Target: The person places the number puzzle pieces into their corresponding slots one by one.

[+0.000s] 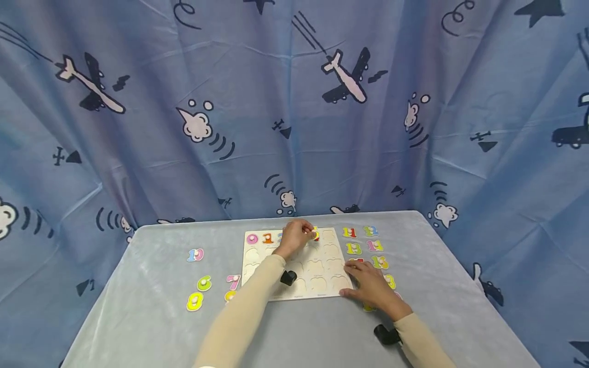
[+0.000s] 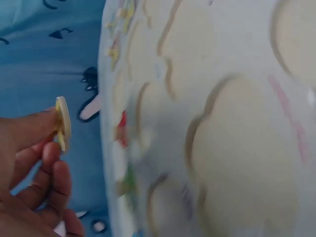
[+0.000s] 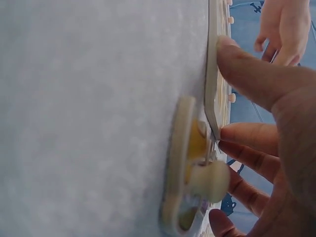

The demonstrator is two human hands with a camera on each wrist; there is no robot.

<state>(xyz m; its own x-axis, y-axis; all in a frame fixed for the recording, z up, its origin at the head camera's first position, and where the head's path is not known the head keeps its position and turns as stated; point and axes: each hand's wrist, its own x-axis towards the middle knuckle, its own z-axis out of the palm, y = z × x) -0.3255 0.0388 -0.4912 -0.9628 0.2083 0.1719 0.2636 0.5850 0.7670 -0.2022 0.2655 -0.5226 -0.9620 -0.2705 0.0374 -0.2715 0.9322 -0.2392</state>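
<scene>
My left hand (image 1: 296,238) is above the far part of a pale wooden number puzzle board (image 1: 317,286). Its thumb and fingers pinch a thin yellow number piece (image 2: 63,123) by its back; which numeral it is cannot be read. Just beneath, a red piece (image 2: 122,129) sits on the board. A pink 0 (image 1: 252,238), an orange 1 (image 1: 268,238) and a partly hidden blue piece (image 1: 279,237) lie in the far row. My right hand (image 1: 370,287) rests at the board's near right corner, thumb on the front edge and fingertips at the side.
Left of the board lie a 10 (image 1: 195,254), a green 6 (image 1: 204,283), a pink 7 (image 1: 233,281) and a yellow 8 (image 1: 195,301). Several teen pieces, such as a red 11 (image 1: 349,232), lie along the right side. A patterned curtain (image 1: 294,128) hangs behind the table.
</scene>
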